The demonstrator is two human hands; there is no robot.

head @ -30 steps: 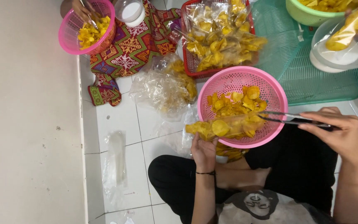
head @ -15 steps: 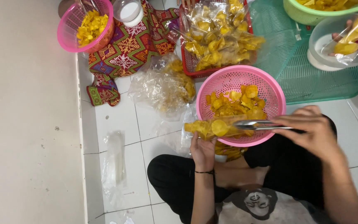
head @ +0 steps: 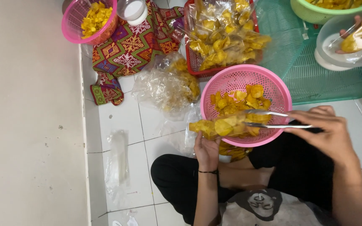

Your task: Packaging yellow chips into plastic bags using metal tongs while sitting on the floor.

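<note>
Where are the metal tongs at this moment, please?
In the head view, right of centre: the metal tongs are in the right hand, their tips over the pink basket of yellow chips.

The tongs (head: 273,119) in the right hand (head: 325,134) are thin shiny metal. The pink basket (head: 273,83) is perforated plastic with a smooth rim. The bag (head: 227,125) held by the left hand (head: 206,150) is clear, glossy, crinkled film. The floor (head: 122,121) is glossy white tile, and the patterned cloth (head: 126,50) looks matt and woven.
</note>
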